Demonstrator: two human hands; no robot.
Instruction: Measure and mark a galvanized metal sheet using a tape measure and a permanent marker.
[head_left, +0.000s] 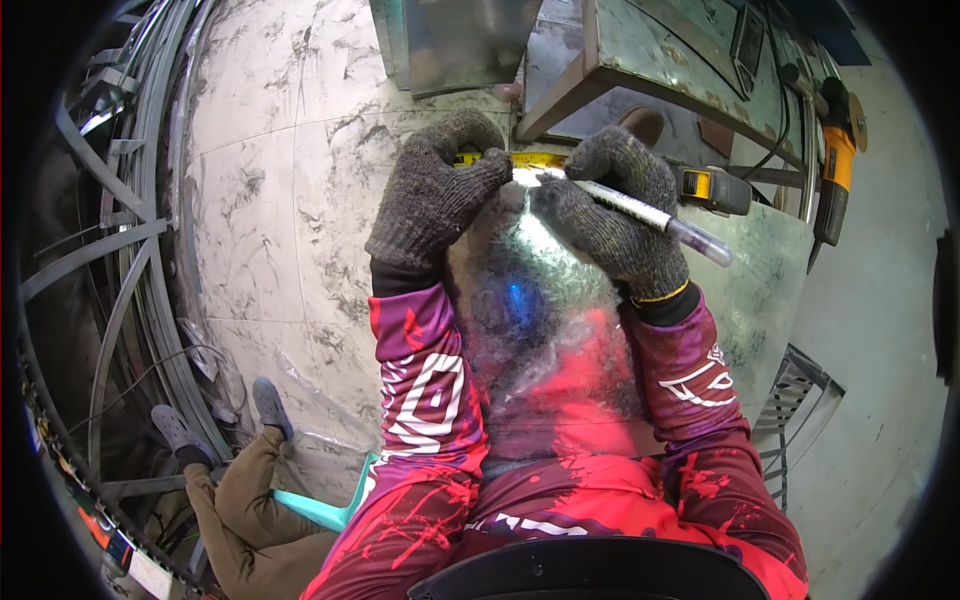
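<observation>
- Grey-gloved left hand [437, 190] pinches the yellow tape blade [540, 160], which lies across the far end of the shiny metal sheet [560, 330].
- Right hand [625, 205] (gloved alike) grasps a white marker pen [640, 210], its tip just beside the blade.
- Black-and-yellow tape case [714, 190] sits just right of that hand.
- Orange grinder [836, 170] at far right; another person's legs [250, 500] at near left.

Tape measure [714, 190] at far end of sheet [545, 265], marker [650, 212] in right hand [625, 240], grinder [835, 165] far right, probably metal strips [149, 190] far left
</observation>
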